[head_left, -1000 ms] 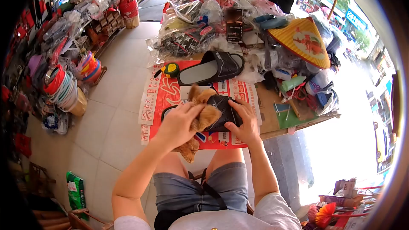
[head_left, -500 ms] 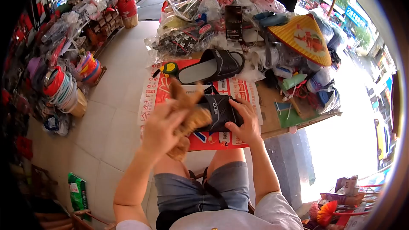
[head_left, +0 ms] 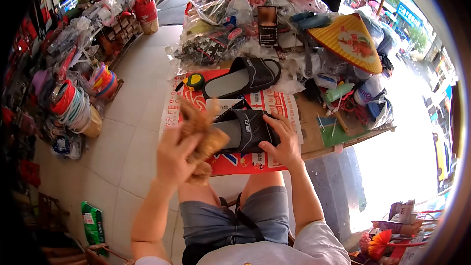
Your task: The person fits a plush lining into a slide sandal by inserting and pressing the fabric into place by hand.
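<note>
My left hand (head_left: 177, 159) grips a crumpled brown cloth (head_left: 208, 142), which is blurred by motion and hides part of a dark slide sandal (head_left: 249, 127). Fingers and thumb of my right hand (head_left: 283, 140) clasp the strap end of that sandal, which lies on a red and white printed sheet (head_left: 245, 167). Its grey footbed shows beside the cloth. Just beyond it, a second dark slide sandal (head_left: 243, 81) rests on the same sheet, its toe end pointing right. A yellow and black tape measure (head_left: 195, 81) sits left of this second sandal.
Plastic-wrapped goods (head_left: 216, 39) pile up at the table's back, with a phone (head_left: 268, 25) propped among them. A yellow conical hat (head_left: 348, 41) lies at the right. Stacked baskets (head_left: 68, 103) stand on the floor to the left.
My left hand and the brown cloth have shifted left, uncovering more of the near sandal's footbed. My right hand keeps its hold on the sandal.
</note>
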A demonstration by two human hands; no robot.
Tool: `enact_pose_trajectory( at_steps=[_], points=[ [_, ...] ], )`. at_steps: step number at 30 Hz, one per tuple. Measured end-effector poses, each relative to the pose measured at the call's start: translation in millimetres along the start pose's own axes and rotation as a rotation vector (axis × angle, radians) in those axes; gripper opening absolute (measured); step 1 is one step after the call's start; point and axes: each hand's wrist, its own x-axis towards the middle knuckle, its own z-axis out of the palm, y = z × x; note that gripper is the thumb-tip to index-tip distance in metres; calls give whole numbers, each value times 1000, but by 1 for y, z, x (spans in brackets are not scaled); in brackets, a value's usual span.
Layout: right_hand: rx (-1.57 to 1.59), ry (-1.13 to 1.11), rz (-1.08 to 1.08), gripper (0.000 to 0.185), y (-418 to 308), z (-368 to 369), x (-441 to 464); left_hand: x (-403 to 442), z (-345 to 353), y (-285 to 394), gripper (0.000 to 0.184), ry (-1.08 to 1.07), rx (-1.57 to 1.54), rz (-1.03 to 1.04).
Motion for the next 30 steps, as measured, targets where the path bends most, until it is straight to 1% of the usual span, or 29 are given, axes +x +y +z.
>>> enact_pose_trajectory(
  at_steps=[1,3,7,9,10,12,13,15,16,17,19,21,23,26,27,29,30],
  points=[
    [-7,-3,-3,71,0,0,0,-2,10,9,38,-38,-7,86],
    [-10,-25,20,71,-1,-1,0,-16,30,9,34,-175,86,234],
    [2,-24,20,71,-1,-2,0,-38,16,-27,32,-155,77,279],
    [11,-20,-12,72,1,-1,0,-46,1,-49,33,-158,209,214],
    [17,-16,-11,72,1,-1,0,-45,-6,-54,33,-162,215,217],
    [13,-14,6,72,-1,-1,1,-39,-21,-60,38,-100,269,24],
    [16,-13,6,72,0,-1,1,-33,-24,-53,38,-101,271,25],
    [9,-10,8,72,0,0,0,-19,-18,-25,43,47,57,-9],
    [4,-14,8,72,0,0,0,-13,-8,-9,46,69,39,30],
    [8,-18,17,72,0,0,-1,-15,6,-2,38,28,-4,80],
    [3,-29,19,72,1,-2,0,-15,30,6,31,-58,53,318],
    [-6,-34,-12,73,4,-1,-1,-26,36,-7,29,-81,63,321],
    [3,-29,-6,73,3,-2,1,-33,26,-23,27,-122,77,340],
    [35,-19,3,73,1,-1,0,-42,1,-50,31,-125,197,187],
    [28,-18,2,73,1,-2,0,-41,-4,-51,31,-132,203,193],
    [24,-15,-2,72,2,-1,2,-36,-18,-47,33,-88,209,3],
    [11,-17,-5,72,2,-2,2,-27,-19,-32,37,-3,163,38]
  ],
)
